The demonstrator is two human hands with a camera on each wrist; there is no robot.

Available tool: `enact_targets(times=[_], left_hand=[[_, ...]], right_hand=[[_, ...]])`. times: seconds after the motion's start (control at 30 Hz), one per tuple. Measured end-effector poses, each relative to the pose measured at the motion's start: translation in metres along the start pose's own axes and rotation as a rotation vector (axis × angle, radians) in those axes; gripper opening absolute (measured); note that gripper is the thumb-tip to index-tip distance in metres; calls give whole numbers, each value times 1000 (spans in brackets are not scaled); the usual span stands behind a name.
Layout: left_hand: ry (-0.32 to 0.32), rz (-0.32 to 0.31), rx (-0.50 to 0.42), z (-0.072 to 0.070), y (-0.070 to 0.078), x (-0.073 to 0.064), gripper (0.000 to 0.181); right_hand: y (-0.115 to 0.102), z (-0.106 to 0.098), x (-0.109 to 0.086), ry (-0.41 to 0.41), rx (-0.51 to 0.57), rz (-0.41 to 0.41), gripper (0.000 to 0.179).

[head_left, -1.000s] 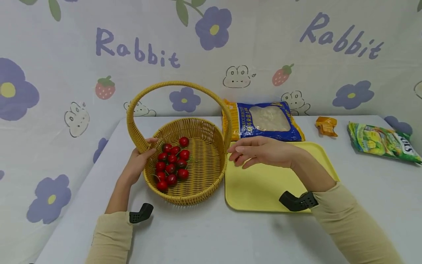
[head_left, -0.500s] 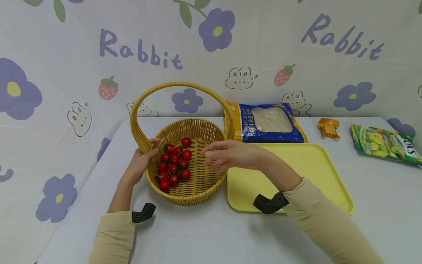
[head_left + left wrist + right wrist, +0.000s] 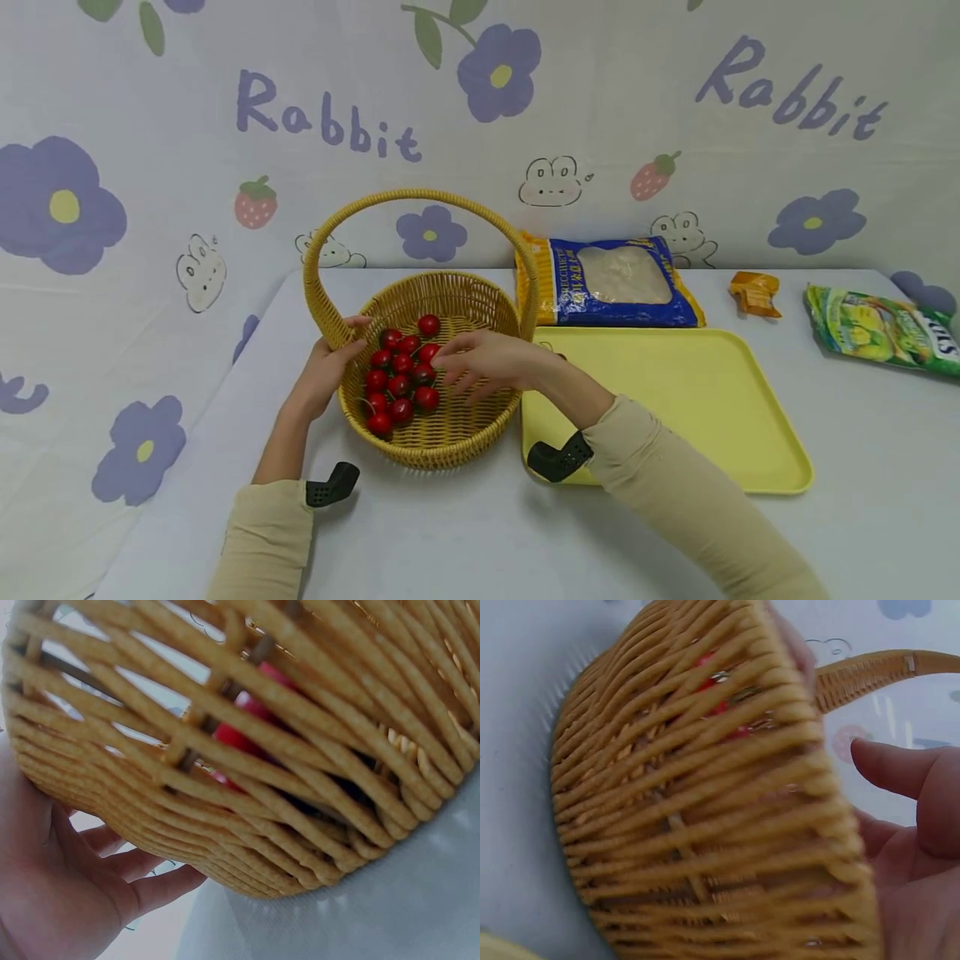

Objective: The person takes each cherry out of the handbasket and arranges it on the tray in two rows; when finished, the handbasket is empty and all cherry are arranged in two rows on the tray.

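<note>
A round yellow wicker basket (image 3: 435, 455) with a tall arched handle stands on the table. Several red cherries (image 3: 400, 386) lie grouped on the left side of its floor. My left hand (image 3: 321, 379) grips the basket's left rim at the handle's foot, thumb inside; in the left wrist view its fingers (image 3: 169, 888) reach along the outer weave. Over the basket's right half hovers my right hand (image 3: 483, 365), fingers slightly bent near the rightmost cherries. The right wrist view shows its thumb (image 3: 889, 766) apart from the fingers; the fingertips are hidden there by the basket wall.
Right of the basket lies a yellow tray (image 3: 675, 408); a stem and dark red bit show at its left edge, mostly behind my wrist. Behind are a blue-and-yellow pasta bag (image 3: 622, 279) and an orange packet (image 3: 755, 293). A green snack bag (image 3: 885, 327) lies far right.
My right hand has moved left, from above the tray's left edge to over the inside of the basket beside the cherries. My left hand keeps its grip on the rim.
</note>
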State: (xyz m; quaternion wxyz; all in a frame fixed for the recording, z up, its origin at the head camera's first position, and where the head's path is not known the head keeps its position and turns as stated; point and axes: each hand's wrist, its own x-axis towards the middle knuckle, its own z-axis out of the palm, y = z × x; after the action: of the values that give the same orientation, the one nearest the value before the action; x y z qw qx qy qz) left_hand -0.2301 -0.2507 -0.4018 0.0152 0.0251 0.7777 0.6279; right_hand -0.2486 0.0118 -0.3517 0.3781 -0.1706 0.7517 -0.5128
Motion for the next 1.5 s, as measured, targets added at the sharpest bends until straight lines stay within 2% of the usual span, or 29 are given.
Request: enact_targets(times=[0.57,0.77,1.13,1.27,1.5], left_hand=[[-3,-1,-5,0,-2,2,39],[-1,-1,-7,0,-1,2,39],[2,-10,-3,-1,-1,1,39],[3,-11,-6,0,-1,1,39],[-2,-5,-5,-1,-1,1,39]], right_hand=[[7,23,27,47,-159,82,25],[6,31,32,30,-213,46,21],[5,41,35,33,-503,-54,24],[6,37,34,0,-454,-74,24],[1,18,16,-127,-206,-107,31]])
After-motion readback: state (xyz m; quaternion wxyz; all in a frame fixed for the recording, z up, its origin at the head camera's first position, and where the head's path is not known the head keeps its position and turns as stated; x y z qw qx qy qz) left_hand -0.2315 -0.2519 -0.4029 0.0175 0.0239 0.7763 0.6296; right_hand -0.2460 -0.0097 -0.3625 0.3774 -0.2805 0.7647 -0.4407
